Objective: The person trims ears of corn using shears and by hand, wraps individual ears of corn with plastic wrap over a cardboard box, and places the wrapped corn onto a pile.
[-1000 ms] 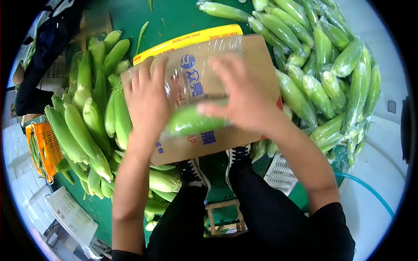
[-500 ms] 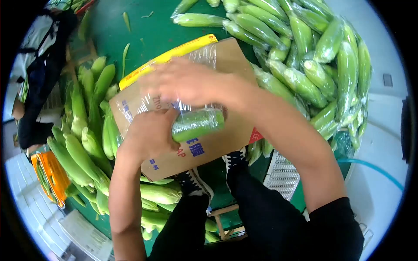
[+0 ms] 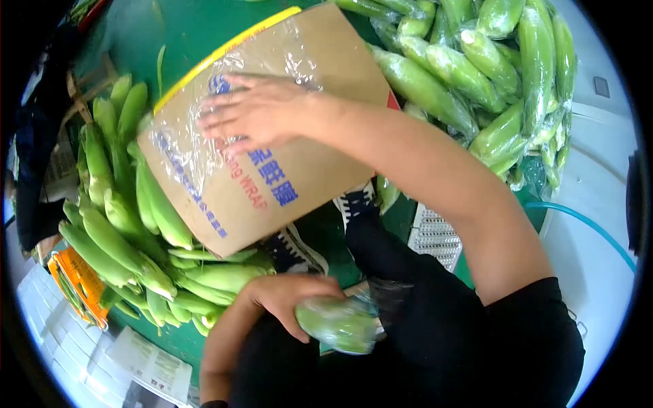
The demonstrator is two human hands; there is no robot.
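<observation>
A corn cob in green husk and clear film (image 3: 337, 325) is held low over my lap by my left hand (image 3: 289, 299), whose fingers wrap its left end. The cob is slightly blurred. My right hand (image 3: 255, 112) lies with spread fingers on the film (image 3: 197, 129) that covers part of a brown cardboard box (image 3: 320, 163) with blue and red print. A yellow strip (image 3: 224, 49) runs along the box's far edge. The box sits tilted above my shoes.
Unwrapped corn (image 3: 119, 238) is heaped on the left, beside an orange basket (image 3: 80, 285). Film-wrapped corn (image 3: 469, 81) is piled at the upper right. A white perforated crate (image 3: 437, 236) and a blue-green hose (image 3: 585, 228) lie to the right. Printed paper (image 3: 149, 364) is at the lower left.
My left hand has carried the wrapped cob off the box, down to my lap. My right hand swept left across the box and now rests on the film. The box appears higher and more tilted.
</observation>
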